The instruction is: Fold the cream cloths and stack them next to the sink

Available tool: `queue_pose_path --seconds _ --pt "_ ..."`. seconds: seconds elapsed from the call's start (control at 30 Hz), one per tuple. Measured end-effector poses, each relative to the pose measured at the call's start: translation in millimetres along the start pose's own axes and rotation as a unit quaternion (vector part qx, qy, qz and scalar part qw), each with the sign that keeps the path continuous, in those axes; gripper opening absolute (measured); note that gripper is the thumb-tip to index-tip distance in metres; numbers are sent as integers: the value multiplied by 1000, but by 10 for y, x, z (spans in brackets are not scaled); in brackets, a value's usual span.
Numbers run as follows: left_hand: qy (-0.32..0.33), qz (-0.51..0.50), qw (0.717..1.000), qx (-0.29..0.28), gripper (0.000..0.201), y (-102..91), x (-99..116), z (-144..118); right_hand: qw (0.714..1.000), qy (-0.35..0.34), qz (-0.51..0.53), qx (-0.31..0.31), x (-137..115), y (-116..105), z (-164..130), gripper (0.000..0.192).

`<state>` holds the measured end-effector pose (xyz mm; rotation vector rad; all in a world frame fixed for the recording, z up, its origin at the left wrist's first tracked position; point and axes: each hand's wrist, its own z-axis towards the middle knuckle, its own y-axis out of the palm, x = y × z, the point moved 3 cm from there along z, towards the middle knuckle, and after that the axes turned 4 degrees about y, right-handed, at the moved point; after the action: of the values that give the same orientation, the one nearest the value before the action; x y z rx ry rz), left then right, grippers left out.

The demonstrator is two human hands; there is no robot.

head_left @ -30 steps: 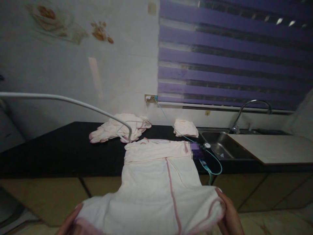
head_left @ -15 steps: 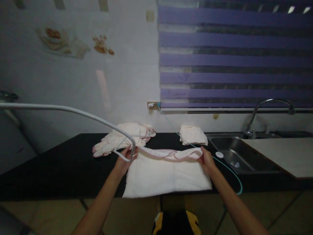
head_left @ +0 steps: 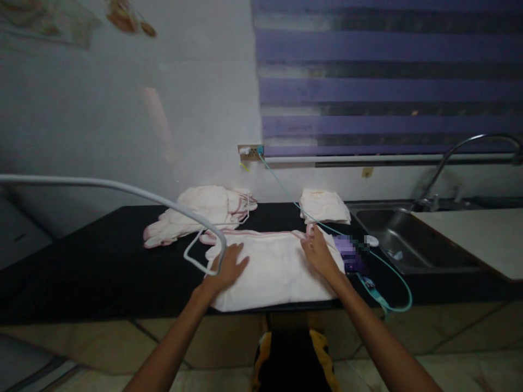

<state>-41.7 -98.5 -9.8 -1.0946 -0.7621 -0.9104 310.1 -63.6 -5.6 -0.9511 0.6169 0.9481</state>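
A white cloth with pink edging [head_left: 273,269] lies folded and flat on the black counter, its trimmed edge at the far side. My left hand [head_left: 231,267] rests open on its left part, thumb apart from the fingers; a bent white tube in front hides a little of this hand. Toward the far right corner, my right hand [head_left: 321,255] touches the cloth with fingers stretched out, open. Beyond the right edge of the cloth lies a phone-like thing with a purple, blurred-out screen [head_left: 347,256].
A heap of white cloths with pink edging [head_left: 204,209] sits at the back left, a folded white stack [head_left: 324,207] at the back right. The white tube [head_left: 122,188] crosses from the left. A teal cable [head_left: 402,283] loops near the sink [head_left: 408,239] and white board [head_left: 478,234].
The cloth, held up by its far edge before, now lies flat. Both hands have let go of that edge and rest on top. The purple-screened thing has come into view; the camera tilted down.
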Motion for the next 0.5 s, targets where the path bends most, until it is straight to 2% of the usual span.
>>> queue_pose_path --seconds 0.1,0.17,0.23,0.3,0.4,0.5 --pt "28 129 990 -41 46 47 -87 -222 992 -56 -115 4 -67 118 -52 70" --pt "57 228 971 -47 47 -30 -108 -282 984 -59 -167 16 -106 146 -32 70" --pt "78 280 956 -26 52 -185 -98 -282 978 -59 -198 22 -164 184 -1 69" --pt "76 290 954 28 55 -405 -76 -254 974 -71 -214 2 -243 276 21 69" --pt "29 276 955 105 56 -747 -95 -210 963 -92 -240 -81 -338 519 13 65" --pt "-14 203 972 120 51 -932 -196 -172 943 -94 -272 -167 -331 766 -41 56"
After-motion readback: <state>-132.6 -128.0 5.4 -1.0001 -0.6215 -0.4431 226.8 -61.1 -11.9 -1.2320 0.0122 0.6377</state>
